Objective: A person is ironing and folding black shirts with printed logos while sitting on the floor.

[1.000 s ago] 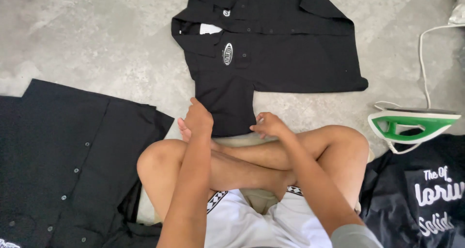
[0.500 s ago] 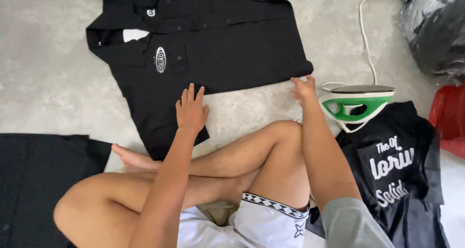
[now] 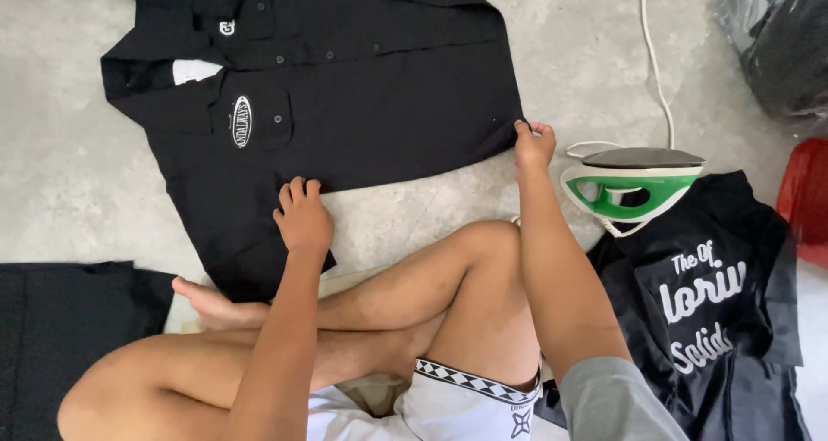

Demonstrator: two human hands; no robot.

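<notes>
The black shirt (image 3: 345, 105) lies flat on the concrete floor (image 3: 52, 182). The left hand (image 3: 304, 217) presses on it, fingers open; the right hand (image 3: 535, 143) pinches its hem corner, near the green iron (image 3: 634, 182).

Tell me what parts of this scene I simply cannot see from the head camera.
- Black shirt: its top is cut off by the frame's upper edge.
- Right hand: fingertips curl round the shirt's corner, so the grip is unclear.
- Iron: its white cord leaves the top edge; plug unseen.
- Red thing: cut by the right edge.
</notes>
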